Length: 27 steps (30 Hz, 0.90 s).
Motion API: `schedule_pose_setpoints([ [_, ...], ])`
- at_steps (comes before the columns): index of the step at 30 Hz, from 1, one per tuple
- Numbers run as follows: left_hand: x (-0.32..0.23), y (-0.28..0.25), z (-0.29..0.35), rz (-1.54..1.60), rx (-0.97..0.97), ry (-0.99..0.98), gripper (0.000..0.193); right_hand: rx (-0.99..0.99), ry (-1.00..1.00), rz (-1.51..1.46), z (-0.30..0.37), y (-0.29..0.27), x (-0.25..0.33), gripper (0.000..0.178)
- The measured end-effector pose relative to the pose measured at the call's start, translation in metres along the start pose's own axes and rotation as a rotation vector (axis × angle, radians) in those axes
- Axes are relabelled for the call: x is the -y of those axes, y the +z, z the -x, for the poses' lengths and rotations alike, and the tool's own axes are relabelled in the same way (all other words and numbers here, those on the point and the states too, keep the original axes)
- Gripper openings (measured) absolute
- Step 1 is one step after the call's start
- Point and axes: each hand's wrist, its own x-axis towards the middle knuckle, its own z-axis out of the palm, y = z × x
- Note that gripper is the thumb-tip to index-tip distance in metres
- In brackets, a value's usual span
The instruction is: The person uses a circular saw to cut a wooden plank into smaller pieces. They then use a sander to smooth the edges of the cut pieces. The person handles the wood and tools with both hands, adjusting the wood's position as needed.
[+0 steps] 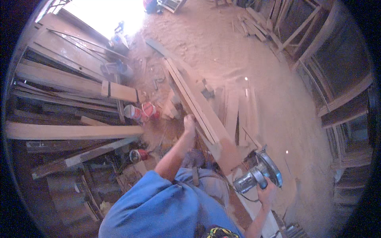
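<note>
My right hand (pixel 266 191) is closed around the handle of a circular saw (pixel 260 174) with a dark and blue body. The saw sits at the right side of the near end of a long workpiece. That piece is a wooden plank (pixel 206 111) with narrow strips along its left side, running from near my body toward the far left. At the plank's left edge, about midway along, my left hand (pixel 190 123) is closed, its fingers curled against the wood. The saw's blade is hidden from this view.
Stacked boards (pixel 71 131) fill the left side. Red-and-white buckets (pixel 149 110) stand near the plank, and a red tin (pixel 138 155) lies closer to me. More boards (pixel 238 111) lie on the dusty floor to its right. Wooden frames (pixel 337 51) lean along the right.
</note>
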Motion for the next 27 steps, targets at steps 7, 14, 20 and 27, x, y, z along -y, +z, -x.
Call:
schedule_pose_setpoints([
  [7,-0.047,0.001,-0.067,0.254,0.146,-0.142,0.050,-0.013,-0.015,-0.045,-0.006,0.000,-0.015,0.035],
  [14,-0.107,0.041,-0.015,-0.459,-0.015,0.404,0.097,0.064,0.041,-0.073,0.001,0.020,-0.055,0.037],
  [20,-0.149,0.024,0.025,-0.188,0.238,0.354,0.121,0.108,0.160,-0.259,0.004,0.039,-0.068,0.041],
  [27,-0.119,0.015,0.093,-1.332,0.011,0.252,0.121,0.073,0.231,-0.135,0.011,0.031,-0.049,0.049],
])
